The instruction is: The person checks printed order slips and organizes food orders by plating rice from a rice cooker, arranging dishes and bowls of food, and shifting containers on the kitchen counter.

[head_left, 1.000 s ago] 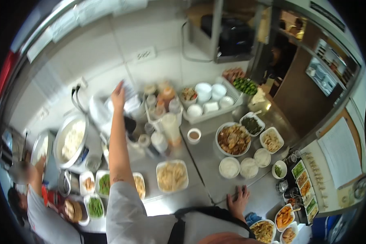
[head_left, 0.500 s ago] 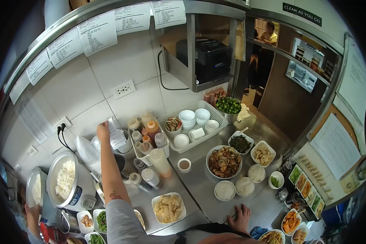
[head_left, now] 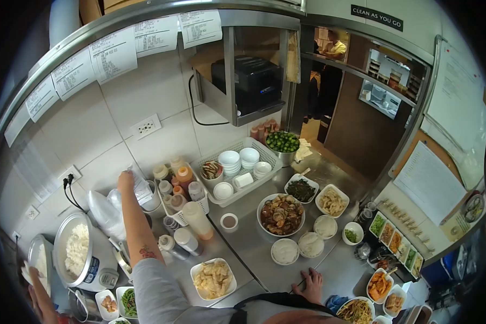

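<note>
Steel counter (head_left: 254,245): ran centre to lower right, loaded with dishes.
Left hand (head_left: 126,180): raised left of centre, fingers pinched shut on paper slips (head_left: 142,189) by the white tiled wall.
Right hand (head_left: 310,285): bottom centre, fingers spread flat on counter edge, held nothing.
Nearby: squeeze bottles (head_left: 184,178) just right of slips; rice cooker (head_left: 78,251) lower left.

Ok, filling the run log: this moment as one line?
left hand: holds paper slip at wall | right hand: flat on steel counter | bowls: untouched
</note>
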`<state>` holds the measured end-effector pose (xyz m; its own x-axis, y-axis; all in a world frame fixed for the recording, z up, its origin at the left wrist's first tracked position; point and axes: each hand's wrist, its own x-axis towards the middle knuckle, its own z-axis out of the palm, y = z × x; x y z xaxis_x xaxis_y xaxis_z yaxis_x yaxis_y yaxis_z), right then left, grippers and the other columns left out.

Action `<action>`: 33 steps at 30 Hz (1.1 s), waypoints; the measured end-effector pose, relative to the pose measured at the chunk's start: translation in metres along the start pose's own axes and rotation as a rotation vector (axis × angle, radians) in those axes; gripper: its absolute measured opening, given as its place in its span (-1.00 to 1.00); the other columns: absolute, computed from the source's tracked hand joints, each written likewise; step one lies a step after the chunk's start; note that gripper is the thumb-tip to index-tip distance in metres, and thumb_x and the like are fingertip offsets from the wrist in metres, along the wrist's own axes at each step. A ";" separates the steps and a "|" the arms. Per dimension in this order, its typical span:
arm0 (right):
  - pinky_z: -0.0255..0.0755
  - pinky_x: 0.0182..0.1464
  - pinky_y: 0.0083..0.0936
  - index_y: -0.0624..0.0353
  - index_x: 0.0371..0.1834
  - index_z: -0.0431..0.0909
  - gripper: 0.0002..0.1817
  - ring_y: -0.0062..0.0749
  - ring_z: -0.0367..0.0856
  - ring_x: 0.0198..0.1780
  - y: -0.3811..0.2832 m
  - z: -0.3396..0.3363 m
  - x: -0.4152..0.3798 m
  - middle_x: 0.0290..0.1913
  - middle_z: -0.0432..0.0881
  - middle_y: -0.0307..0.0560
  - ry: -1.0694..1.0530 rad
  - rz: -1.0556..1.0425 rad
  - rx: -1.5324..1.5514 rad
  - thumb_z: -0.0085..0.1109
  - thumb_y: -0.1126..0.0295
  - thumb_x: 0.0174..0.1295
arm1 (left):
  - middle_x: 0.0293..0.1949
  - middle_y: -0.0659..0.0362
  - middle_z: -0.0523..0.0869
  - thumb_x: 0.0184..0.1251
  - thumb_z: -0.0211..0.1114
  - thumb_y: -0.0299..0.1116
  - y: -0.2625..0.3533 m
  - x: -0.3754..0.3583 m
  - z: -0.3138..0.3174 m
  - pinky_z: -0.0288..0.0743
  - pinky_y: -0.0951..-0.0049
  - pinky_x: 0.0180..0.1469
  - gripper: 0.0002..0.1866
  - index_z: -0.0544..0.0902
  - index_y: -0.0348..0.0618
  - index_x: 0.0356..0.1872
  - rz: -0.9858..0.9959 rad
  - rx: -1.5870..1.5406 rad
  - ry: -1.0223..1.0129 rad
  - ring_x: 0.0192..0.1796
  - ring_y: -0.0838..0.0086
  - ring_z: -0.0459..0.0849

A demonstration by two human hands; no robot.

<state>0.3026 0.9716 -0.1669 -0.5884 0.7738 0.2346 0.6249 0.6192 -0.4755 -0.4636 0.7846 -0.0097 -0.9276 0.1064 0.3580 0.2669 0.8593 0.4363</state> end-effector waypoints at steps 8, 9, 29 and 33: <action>0.05 0.33 0.04 0.09 0.10 0.43 -0.33 0.12 0.26 0.24 0.001 0.005 -0.001 0.19 0.33 0.17 0.027 -0.022 0.005 0.37 0.09 -0.14 | -0.11 -0.11 0.67 0.29 0.10 -0.03 -0.004 0.015 0.009 0.48 0.05 0.01 -0.59 0.60 -0.08 -0.01 0.057 0.103 -0.065 0.00 -0.03 0.62; 0.05 0.33 0.04 0.09 0.10 0.43 -0.32 0.12 0.26 0.23 0.001 0.005 0.000 0.19 0.33 0.16 0.036 -0.016 0.006 0.37 0.10 -0.14 | -0.12 -0.11 0.67 0.27 0.15 -0.05 0.005 0.006 -0.002 0.49 0.08 -0.01 -0.60 0.60 -0.06 0.00 0.065 0.085 -0.023 -0.01 -0.02 0.62; 0.05 0.34 0.04 0.07 0.05 0.47 -0.37 0.09 0.27 0.23 -0.007 0.000 0.004 0.17 0.35 0.12 0.024 0.004 0.003 0.39 0.11 -0.15 | -0.39 0.04 0.76 0.14 0.35 -0.04 -0.005 -0.003 -0.005 0.54 0.33 -0.17 -0.65 0.77 -0.14 -0.29 -0.112 -0.355 0.333 -0.31 0.28 0.73; 0.05 0.33 0.04 0.07 0.05 0.47 -0.37 0.10 0.27 0.23 -0.007 0.002 0.002 0.18 0.34 0.13 0.021 0.007 0.011 0.39 0.12 -0.15 | -0.37 -0.06 0.73 0.21 0.29 -0.01 0.005 -0.021 0.000 0.51 0.26 -0.20 -0.59 0.74 -0.22 -0.30 -0.045 -0.355 0.389 -0.31 0.16 0.71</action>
<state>0.2964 0.9689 -0.1647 -0.5728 0.7810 0.2488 0.6235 0.6123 -0.4862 -0.4428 0.7863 -0.0148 -0.7926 -0.1785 0.5830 0.3638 0.6289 0.6871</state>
